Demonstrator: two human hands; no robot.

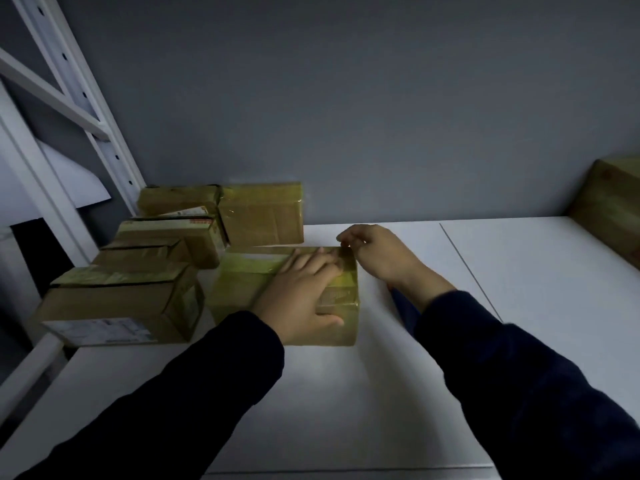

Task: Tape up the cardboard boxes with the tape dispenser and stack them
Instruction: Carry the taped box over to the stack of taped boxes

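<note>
**Dark sleeves point(207, 393) reach in to seal the centre box**

Cardboard box point(242, 289) sits mid-counter point(346, 393). Left hand point(298, 296) lies flat on its top, fingers straight. Right hand point(374, 254) pinches what looks like a tape end point(346, 249) at the far right corner. Keep that end taut and smooth outward along the seam. Other boxes point(121, 306) crowd just beside it on the left.

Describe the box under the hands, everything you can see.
The brown rectangular cardboard box lies closed and flat on the white table, its top and sides glossy with yellowish tape. The left hand presses flat on its top; the right hand has curled fingers at its far right corner.
</note>
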